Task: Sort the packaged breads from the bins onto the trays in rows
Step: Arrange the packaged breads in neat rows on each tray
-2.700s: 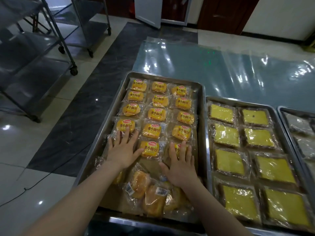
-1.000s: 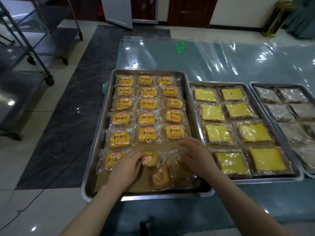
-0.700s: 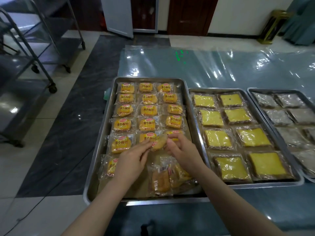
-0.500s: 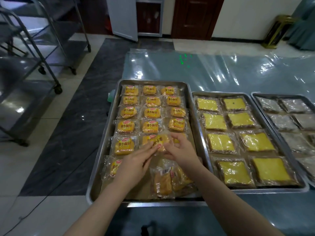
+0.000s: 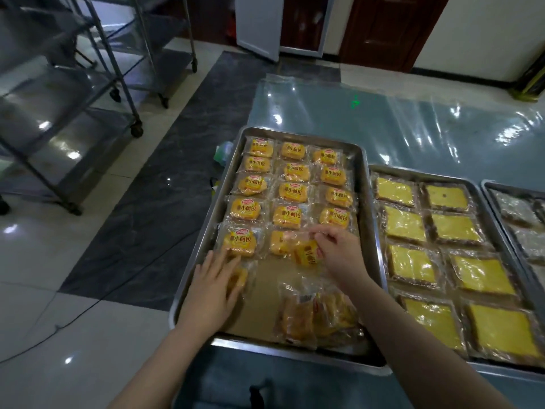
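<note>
Stainless-steel rectangular tray (image 5: 203, 231), lined with brown paper (image 5: 261, 293), serves as the reference. Orange packaged breads in clear wrappers (image 5: 290, 191) lie on it in rows of three, filling its far end.

The right hand (image 5: 342, 255) is over the tray's middle. Its thumb and fingertips pinch the wrapper of one tilted orange bread packet (image 5: 306, 253), which overlaps a neighbouring packet.

The left hand (image 5: 213, 286) rests flat, fingers extended, on another bread packet (image 5: 239, 278) near the tray's left wall.

At the tray's near end, a loose heap of wrapped breads (image 5: 312, 317) lies on the paper.

Just right of the tray, a second steel tray (image 5: 427, 173) holds yellow square cake slices (image 5: 404, 224) in rows of two. Beyond it, a third tray (image 5: 489, 190) is partly in view.

Under the trays lies a clear plastic sheet (image 5: 383, 122). Left of the reference tray stand wheeled metal racks (image 5: 73, 98).
</note>
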